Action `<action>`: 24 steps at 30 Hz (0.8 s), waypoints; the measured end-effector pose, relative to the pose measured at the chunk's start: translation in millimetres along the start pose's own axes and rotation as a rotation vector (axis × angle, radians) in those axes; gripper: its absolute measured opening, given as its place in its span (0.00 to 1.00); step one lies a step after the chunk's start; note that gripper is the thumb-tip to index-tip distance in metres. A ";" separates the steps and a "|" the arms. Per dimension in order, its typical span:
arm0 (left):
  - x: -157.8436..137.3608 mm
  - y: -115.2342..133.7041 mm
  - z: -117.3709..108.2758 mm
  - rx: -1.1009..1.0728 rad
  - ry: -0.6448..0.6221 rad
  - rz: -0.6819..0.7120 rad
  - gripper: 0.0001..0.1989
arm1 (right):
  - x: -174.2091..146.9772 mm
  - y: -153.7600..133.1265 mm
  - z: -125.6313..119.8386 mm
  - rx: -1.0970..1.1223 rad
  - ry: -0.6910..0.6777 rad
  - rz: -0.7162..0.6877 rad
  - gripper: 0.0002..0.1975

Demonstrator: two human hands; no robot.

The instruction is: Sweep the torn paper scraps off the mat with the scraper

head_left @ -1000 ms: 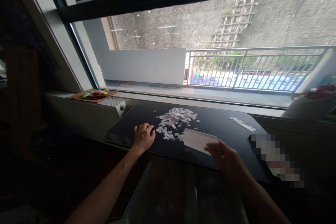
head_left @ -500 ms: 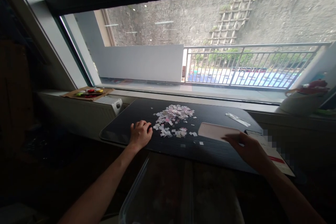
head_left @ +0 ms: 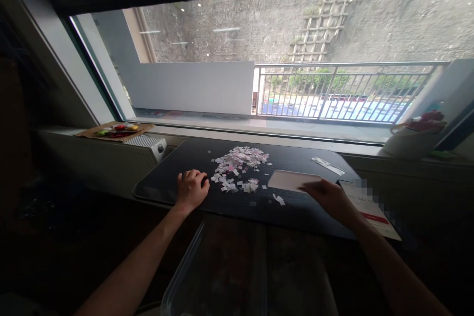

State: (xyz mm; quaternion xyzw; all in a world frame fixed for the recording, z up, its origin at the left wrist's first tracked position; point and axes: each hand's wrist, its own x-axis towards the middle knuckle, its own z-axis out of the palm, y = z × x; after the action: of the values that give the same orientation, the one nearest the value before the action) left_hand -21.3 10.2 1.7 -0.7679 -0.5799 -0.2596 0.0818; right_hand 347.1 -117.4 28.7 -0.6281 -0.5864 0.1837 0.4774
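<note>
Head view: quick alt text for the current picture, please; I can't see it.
A person's right hand holds a pale, flat, rectangular piece at a dark table, just right of a heap of small paper scraps. The left hand is at the heap's left side. A large window stands behind.

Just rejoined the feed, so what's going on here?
The person's right hand holds a flat pale-pink rectangular piece over the black wood-grained table. The left hand is beside a heap of small white and pinkish paper scraps, holding nothing visible. A few loose scraps lie apart, nearer the person.
</note>
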 end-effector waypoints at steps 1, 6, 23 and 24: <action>-0.1 -0.5 0.4 -0.004 0.007 -0.001 0.13 | 6.3 -0.8 7.2 0.006 0.002 -0.005 0.17; -0.4 -3.0 1.3 -0.027 0.019 0.001 0.12 | 8.5 3.2 12.6 0.024 -0.043 0.022 0.18; 0.4 -2.9 -2.7 -0.019 0.015 0.033 0.13 | -31.6 -11.2 -17.8 0.033 -0.052 0.104 0.20; 0.4 -3.3 -2.2 -0.021 0.019 0.034 0.13 | -27.6 -12.6 -13.6 0.042 -0.059 0.084 0.21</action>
State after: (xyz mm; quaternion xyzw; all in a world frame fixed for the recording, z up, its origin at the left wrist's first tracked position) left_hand -25.0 10.6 3.2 -0.7759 -0.5633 -0.2713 0.0838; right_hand 344.1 -149.7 36.4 -0.6363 -0.5693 0.2343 0.4649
